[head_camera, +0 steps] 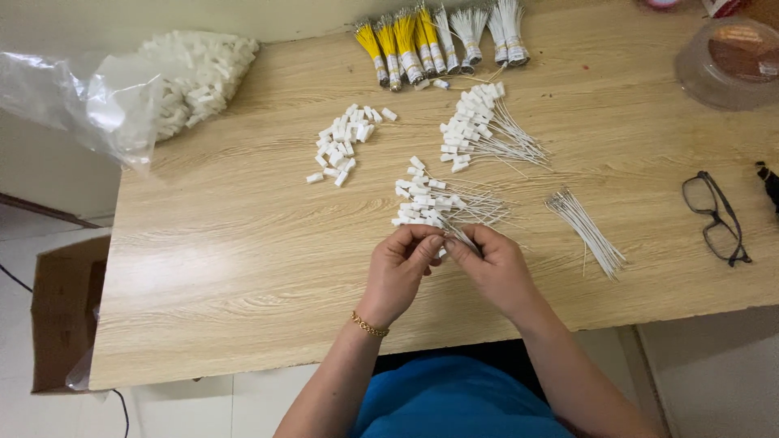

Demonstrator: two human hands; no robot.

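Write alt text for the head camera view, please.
Left hand and right hand meet at fingertips over a wooden table, pinching a small white plastic connector with thin white wires. Piles of loose white connectors, wired connectors and black-framed glasses lie around.

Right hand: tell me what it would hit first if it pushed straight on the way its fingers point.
The right hand points up-left, so it would probably first meet the left hand, whose fingertips it already touches.
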